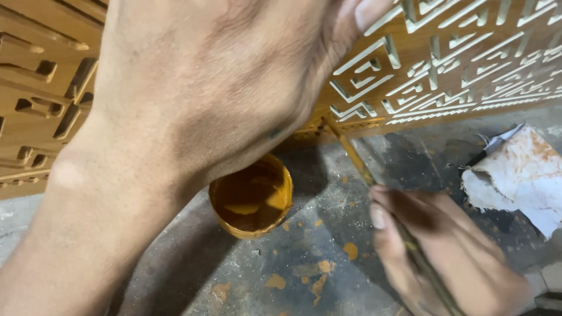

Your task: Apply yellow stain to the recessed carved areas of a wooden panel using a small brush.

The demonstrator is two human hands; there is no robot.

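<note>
Far left: a carved wooden panel (41, 111) w/ cut-out geometric fretwork is seen standing upright, running across the whole back of the view.

The left hand (205, 88) is raised close to the camera, back of hand shown, filling most of the left & centre. It is laid against the panel, fingers pointing up-right; only one fingertip is seen at the top edge. Whether the fingers are curled over the wood or just pressed flat can't be told, as the palm side is hidden.

Just below the wrist, centre: a small round pot (252, 199) of orange-brown paint is set on the grey floor (193, 275), open, partly covered by the hand. Orange drips are spattered on the floor nr the pot.

Right of centre: a thin brush (357, 161) is held slanted, its tip touching the panel's lower edge. It is gripped by the right hand (445, 251), fingers closed round the handle, at bottom right.

Far right: a stained white rag (521, 175) is lying on the floor, well apart from the pot.
</note>
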